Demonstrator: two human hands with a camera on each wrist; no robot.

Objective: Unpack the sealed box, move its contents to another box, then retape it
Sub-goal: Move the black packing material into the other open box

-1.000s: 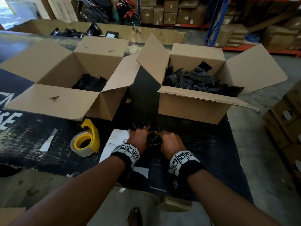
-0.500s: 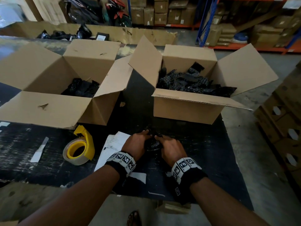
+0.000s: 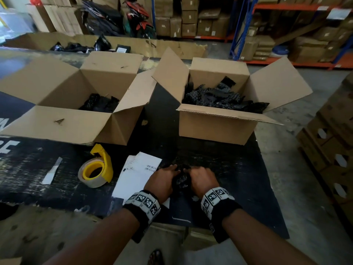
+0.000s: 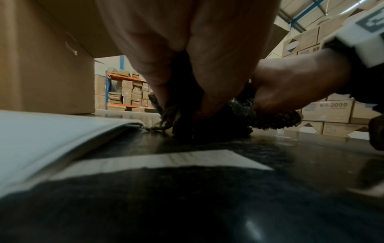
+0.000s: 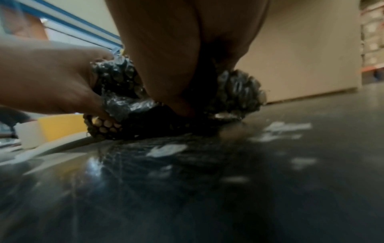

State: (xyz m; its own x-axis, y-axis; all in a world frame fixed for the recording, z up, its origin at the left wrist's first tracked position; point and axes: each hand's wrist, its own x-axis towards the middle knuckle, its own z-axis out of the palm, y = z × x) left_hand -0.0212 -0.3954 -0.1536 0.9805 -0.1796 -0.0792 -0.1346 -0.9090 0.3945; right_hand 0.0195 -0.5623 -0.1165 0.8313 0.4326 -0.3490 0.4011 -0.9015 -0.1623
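Note:
Two open cardboard boxes stand on the black table. The left box [image 3: 63, 129] holds a few black bubble-wrap packets. The right box [image 3: 215, 127] is heaped with more of them. At the table's front edge both my hands grip one black bubble-wrap bundle [image 3: 181, 180] lying on the table top. My left hand [image 3: 164, 180] holds its left end and my right hand [image 3: 202, 180] its right end, fingers curled round it. The bundle [image 5: 122, 102] shows crumpled between both hands in the right wrist view, and as a dark mass [image 4: 212, 126] under my left fingers.
A yellow tape dispenser [image 3: 96, 169] with a tape roll lies left of my hands. White paper sheets [image 3: 137, 173] lie beside it, and a white strip [image 3: 52, 171] farther left. Stacked cartons [image 3: 328, 142] stand right of the table; shelving fills the back.
The bundle stays on the table between both hands, which keep their grip on it. My view has shifted a little, and more of the white paper shows.

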